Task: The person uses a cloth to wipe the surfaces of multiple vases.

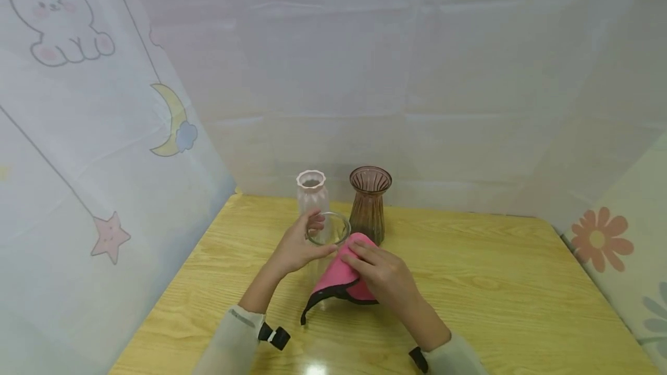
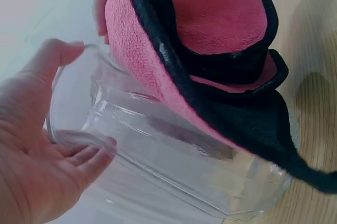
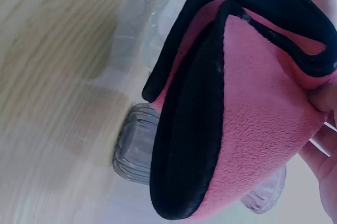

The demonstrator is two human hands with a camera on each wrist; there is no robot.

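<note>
A clear glass vase point(image 2: 158, 129) stands on the table in front of two other vases. My left hand point(image 1: 299, 247) grips its neck near the rim, thumb on one side and fingers on the other. In my right hand point(image 1: 388, 274) is a pink cloth point(image 1: 339, 274) with black edging, folded and bunched. The cloth lies against the side of the clear vase, just below the rim, and hangs down in front of it. In the right wrist view the cloth point(image 3: 263, 118) hides most of the clear vase.
Behind the clear vase stand a pale pink vase point(image 1: 311, 192) with a scalloped rim and a brownish ribbed glass vase point(image 1: 368, 207). All are on a wood-grain table point(image 1: 495, 282). A printed cloth backdrop point(image 1: 333, 74) rises along the table's back and sides.
</note>
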